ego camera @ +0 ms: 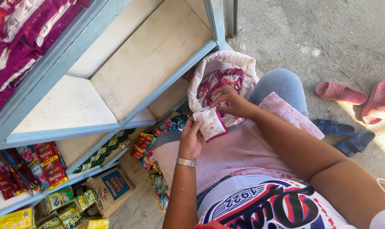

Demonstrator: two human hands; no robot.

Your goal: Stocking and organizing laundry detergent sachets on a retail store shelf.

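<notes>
My left hand (190, 139), with a metal watch at the wrist, grips a folded white and magenta sachet strip (212, 123) above my lap. My right hand (231, 101) pinches the top of the same strip just in front of a white plastic bag (201, 76). The bag rests against my knee, its mouth open, with more magenta sachets (221, 81) inside. A pink towel (243, 148) lies across my lap under both hands.
A blue-framed shelf (129, 68) with bare pale boards stands to the left. Red and magenta sachet strips (35, 163) hang at its lower left, more packets (148, 148) lie below. Pink slippers (357, 95) and dark sandals (345, 133) sit on the concrete floor at right.
</notes>
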